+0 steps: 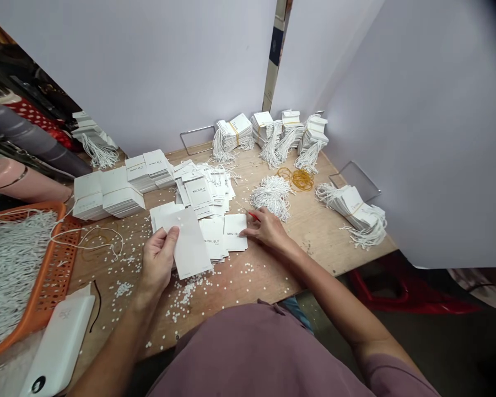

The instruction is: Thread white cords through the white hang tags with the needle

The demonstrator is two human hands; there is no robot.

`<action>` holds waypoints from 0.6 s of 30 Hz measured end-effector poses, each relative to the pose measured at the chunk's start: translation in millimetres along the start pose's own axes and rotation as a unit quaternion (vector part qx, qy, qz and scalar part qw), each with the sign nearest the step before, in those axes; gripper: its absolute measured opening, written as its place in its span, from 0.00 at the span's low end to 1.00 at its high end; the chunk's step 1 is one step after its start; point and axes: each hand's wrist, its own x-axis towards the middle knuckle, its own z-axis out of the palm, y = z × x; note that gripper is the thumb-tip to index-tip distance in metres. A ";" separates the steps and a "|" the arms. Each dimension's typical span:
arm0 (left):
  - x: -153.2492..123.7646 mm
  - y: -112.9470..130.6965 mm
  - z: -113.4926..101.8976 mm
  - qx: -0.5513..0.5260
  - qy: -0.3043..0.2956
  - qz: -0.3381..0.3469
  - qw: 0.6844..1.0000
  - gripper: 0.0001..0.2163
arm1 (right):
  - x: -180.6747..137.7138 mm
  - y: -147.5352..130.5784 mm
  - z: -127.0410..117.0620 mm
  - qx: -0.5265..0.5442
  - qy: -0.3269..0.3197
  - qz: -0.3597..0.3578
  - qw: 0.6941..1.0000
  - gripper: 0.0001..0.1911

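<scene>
My left hand is closed on a large white card, thumb on top, tilted over the table; other white cards show behind it. In my right hand is a slim red-handled tool with a thin pale tip; its exact kind is too small to tell. The fingertips of that hand touch the edge of a printed tag reading SHUI.B.Y. Beside it lies another small stack of printed tags. A loose heap of tags sits behind, and a bunch of white strings lies beyond my right hand.
Rubber bands lie near banded tag bundles at the back. Another strung bundle is on the right. Card stacks and an orange basket of strings stand left, near a white power bank. Paper dots litter the tabletop.
</scene>
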 end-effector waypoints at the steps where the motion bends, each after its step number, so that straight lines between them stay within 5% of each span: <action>1: 1.1 -0.4 -2.0 -0.006 -0.008 -0.007 1.000 0.17 | 4.6 0.6 2.8 -0.019 -0.019 -0.006 1.000 0.30; 18: -5.3 3.4 -0.3 -0.020 -0.010 -0.060 0.998 0.21 | 3.9 -15.9 14.4 -0.086 -0.025 -0.008 0.996 0.23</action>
